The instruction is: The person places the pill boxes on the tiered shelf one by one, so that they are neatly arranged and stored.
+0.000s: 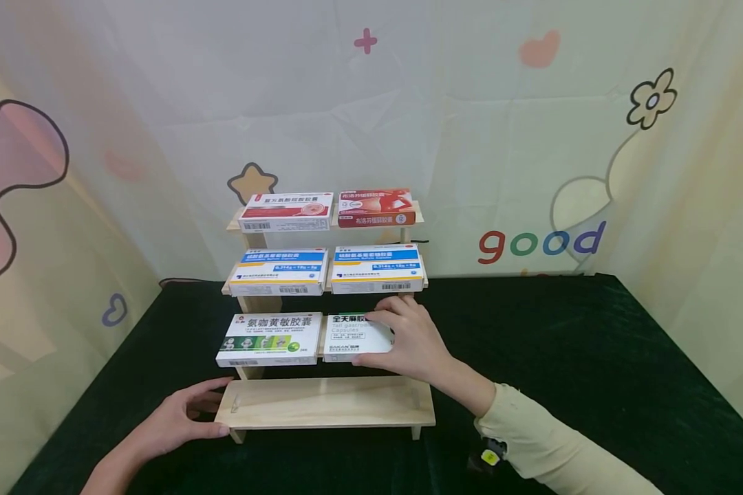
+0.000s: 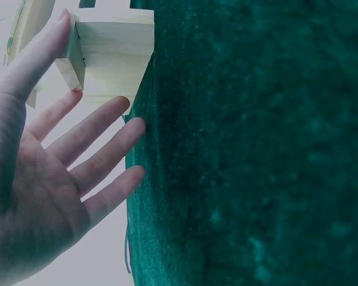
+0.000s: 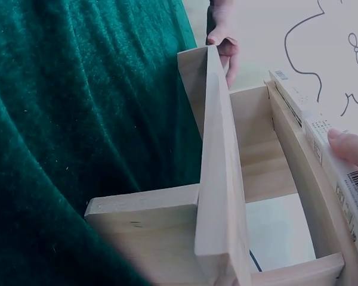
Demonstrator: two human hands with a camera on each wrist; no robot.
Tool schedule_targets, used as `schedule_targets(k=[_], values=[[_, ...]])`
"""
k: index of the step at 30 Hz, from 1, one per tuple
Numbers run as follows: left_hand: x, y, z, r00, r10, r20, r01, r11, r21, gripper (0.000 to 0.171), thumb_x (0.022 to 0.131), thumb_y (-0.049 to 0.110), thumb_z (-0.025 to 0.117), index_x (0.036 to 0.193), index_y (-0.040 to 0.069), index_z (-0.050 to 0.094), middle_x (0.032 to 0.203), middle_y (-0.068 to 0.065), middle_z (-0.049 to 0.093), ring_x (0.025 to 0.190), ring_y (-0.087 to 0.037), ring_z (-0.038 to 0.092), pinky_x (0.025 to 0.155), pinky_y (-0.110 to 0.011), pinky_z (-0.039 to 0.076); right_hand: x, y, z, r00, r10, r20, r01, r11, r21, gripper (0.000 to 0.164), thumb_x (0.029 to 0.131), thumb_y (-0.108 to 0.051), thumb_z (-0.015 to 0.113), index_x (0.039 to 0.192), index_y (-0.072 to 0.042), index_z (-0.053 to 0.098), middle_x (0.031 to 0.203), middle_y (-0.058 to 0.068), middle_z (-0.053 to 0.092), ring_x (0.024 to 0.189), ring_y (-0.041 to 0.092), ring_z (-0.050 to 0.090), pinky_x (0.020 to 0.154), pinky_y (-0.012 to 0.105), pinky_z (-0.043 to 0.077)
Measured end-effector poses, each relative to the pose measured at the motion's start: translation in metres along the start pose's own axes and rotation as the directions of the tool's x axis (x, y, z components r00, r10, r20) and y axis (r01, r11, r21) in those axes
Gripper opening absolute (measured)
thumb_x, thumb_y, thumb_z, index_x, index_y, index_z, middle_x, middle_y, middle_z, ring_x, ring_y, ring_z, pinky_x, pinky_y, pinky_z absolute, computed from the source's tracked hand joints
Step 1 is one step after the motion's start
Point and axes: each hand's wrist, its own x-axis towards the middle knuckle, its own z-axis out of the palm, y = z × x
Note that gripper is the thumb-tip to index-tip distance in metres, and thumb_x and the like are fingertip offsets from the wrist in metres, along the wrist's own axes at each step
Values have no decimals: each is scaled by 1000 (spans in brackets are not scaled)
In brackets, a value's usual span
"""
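Note:
My right hand [image 1: 411, 337] grips a white medicine box [image 1: 349, 342] with a green top edge, thumb along its front side and fingers at its far side. That box lies on the second-lowest tier of a wooden stepped rack [image 1: 322, 405]. To its left rests a white box with a green picture band [image 1: 269, 340]. At the rack's lowest board, my left hand [image 1: 182, 416] touches the left end with thumb and index finger. In the left wrist view, the fingers of the left hand [image 2: 65, 161] are fairly straight and spread, the index fingertip against the wood.
Two blue-and-white boxes [image 1: 278, 271] sit side by side on the tier above. The top tier bears a red-and-white box [image 1: 287, 212] and a red box [image 1: 376, 208]. Dark green cloth [image 1: 563, 357] covers the table, with a printed curtain [image 1: 446, 137] behind.

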Motion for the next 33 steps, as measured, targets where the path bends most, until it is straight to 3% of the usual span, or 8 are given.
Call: schedule_targets(k=[20,33], values=[[-1,1,-1,1000,8,15,-7,999,-45,69,80,20,68,134,-5,35,120,-26,50,99,-31,55,77,-42,47,-1,-1,6,998,-19,-64,18,1000,-17,58,58,-51,79,100,-12,69,102,2,59,93,16,45,76,32,40],[1,0,-3,999,30,37,-28,998,-52,68,81,19,68,134,-7,34,119,-28,49,99,-33,55,77,-44,47,-3,-2,3,998,-21,-52,19,999,-37,59,59,-53,78,101,-13,69,103,2,59,93,17,44,76,31,40]])
